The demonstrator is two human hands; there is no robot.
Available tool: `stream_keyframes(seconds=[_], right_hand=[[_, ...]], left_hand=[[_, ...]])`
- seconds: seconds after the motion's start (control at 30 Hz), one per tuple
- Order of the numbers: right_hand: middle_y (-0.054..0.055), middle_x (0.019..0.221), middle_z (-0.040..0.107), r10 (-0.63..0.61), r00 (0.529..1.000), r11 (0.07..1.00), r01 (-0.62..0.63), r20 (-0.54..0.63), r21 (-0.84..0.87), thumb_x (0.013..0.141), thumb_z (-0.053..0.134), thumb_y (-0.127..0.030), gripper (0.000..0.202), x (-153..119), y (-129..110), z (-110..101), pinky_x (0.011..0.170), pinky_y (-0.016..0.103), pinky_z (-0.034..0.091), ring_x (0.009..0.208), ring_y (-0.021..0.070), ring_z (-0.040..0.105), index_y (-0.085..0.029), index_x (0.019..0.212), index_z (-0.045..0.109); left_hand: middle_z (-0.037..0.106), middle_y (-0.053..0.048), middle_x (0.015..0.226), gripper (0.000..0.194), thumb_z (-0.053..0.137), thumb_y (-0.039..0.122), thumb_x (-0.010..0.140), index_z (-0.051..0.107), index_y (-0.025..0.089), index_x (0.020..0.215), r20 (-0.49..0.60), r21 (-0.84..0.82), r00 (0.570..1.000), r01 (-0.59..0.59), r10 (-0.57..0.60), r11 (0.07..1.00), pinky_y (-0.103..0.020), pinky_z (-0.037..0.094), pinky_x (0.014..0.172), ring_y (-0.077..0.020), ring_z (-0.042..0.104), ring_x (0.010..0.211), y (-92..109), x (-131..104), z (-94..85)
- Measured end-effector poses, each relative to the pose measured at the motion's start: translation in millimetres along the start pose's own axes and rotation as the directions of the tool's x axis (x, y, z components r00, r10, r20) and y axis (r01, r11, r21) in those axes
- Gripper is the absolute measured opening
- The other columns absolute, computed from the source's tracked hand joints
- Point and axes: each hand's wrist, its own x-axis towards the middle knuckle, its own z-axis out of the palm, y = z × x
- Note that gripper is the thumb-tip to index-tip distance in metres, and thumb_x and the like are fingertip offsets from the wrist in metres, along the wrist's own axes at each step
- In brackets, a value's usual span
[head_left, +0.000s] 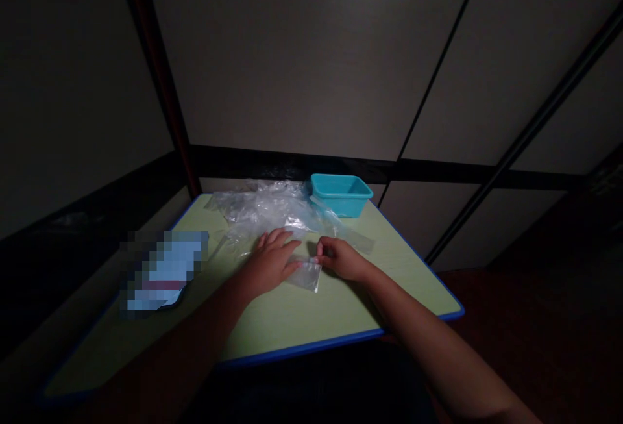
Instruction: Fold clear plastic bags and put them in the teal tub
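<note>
A small clear plastic bag (306, 276) lies on the light green table between my two hands. My left hand (275, 258) rests palm down with its fingers spread, its thumb at the bag's left edge and its fingertips by a heap of plastic. My right hand (339, 258) has its fingers curled, thumb and index finger pinching the bag's upper right corner. Just beyond my hands spreads a crumpled heap of clear plastic bags (272, 206). One flat strip of plastic (357, 239) reaches out to the right of it.
A turquoise plastic basket (343, 203) stands at the table's back right, touching the plastic heap. On the left lies a flat, blurred-out device (170, 271), perhaps a phone. The table (292, 330) has a blue edge, and panelled walls (292, 73) rise behind it.
</note>
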Motion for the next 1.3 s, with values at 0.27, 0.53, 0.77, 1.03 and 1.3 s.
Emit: stream_keyframes(seconds=[0.27, 0.53, 0.77, 1.03, 1.3], right_hand=[[-0.005, 0.071, 0.050, -0.064, 0.984, 0.925, -0.004, 0.167, 0.380, 0.067, 0.069, -0.022, 0.037, -3, -3, 3, 0.057, 0.022, 0.038, 0.061, 0.0100, 0.046, -0.019, 0.096, 0.047], [-0.002, 0.079, 0.052, -0.166, 0.986, 0.936, 0.167, -0.031, 0.309, 0.070, 0.064, -0.016, 0.035, -5, -13, -3, 0.071, 0.027, 0.041, 0.074, 0.0133, 0.050, -0.018, 0.103, 0.051], [-0.005, 0.068, 0.052, 0.017, 0.994, 0.836, 0.045, -0.109, 0.546, 0.064, 0.073, -0.030, 0.041, 0, -8, -11, 0.058, 0.024, 0.036, 0.061, 0.0106, 0.048, -0.018, 0.100, 0.058], [-0.003, 0.066, 0.055, 0.161, 0.981, 0.746, -0.047, -0.111, 0.664, 0.057, 0.078, -0.044, 0.039, 5, -3, -1, 0.054, 0.023, 0.035, 0.054, 0.0084, 0.046, -0.016, 0.073, 0.057], [-0.004, 0.061, 0.047, 0.068, 0.986, 0.892, 0.009, -0.154, 0.453, 0.075, 0.059, -0.056, 0.039, 9, -4, 11, 0.049, 0.021, 0.030, 0.054, 0.0093, 0.040, -0.018, 0.072, 0.050]], left_hand=[[0.031, -0.014, 0.148, 0.059, 0.062, 0.051, 0.077, 0.051, 0.025, 0.128, 0.177, 0.014, 0.984, 0.032, -0.034, 0.999, -0.053, 0.014, 0.108, -0.0333, 0.021, 0.137, 5, -4, -0.8], [0.053, -0.010, 0.130, 0.048, 0.064, 0.038, 0.079, 0.053, 0.022, 0.122, 0.047, -0.158, 0.999, -0.012, 0.020, 0.987, -0.043, 0.025, 0.107, -0.0261, 0.038, 0.128, 6, 4, -4.8], [0.064, -0.006, 0.100, 0.026, 0.067, 0.030, 0.074, 0.059, 0.019, 0.097, -0.021, -0.337, 0.993, 0.105, -0.118, 0.936, -0.035, 0.042, 0.084, -0.0235, 0.057, 0.096, 5, 8, -4.6], [0.060, 0.004, 0.073, 0.034, 0.070, 0.023, 0.067, 0.057, 0.020, 0.098, 0.087, -0.634, 0.982, 0.185, -0.169, 0.750, -0.025, 0.042, 0.064, -0.0161, 0.058, 0.069, 10, 6, 2.4], [0.062, -0.001, 0.083, 0.049, 0.076, 0.025, 0.063, 0.056, 0.023, 0.108, 0.029, -0.367, 0.993, 0.120, -0.118, 0.922, -0.029, 0.043, 0.071, -0.0209, 0.059, 0.080, 17, 7, 1.8]])
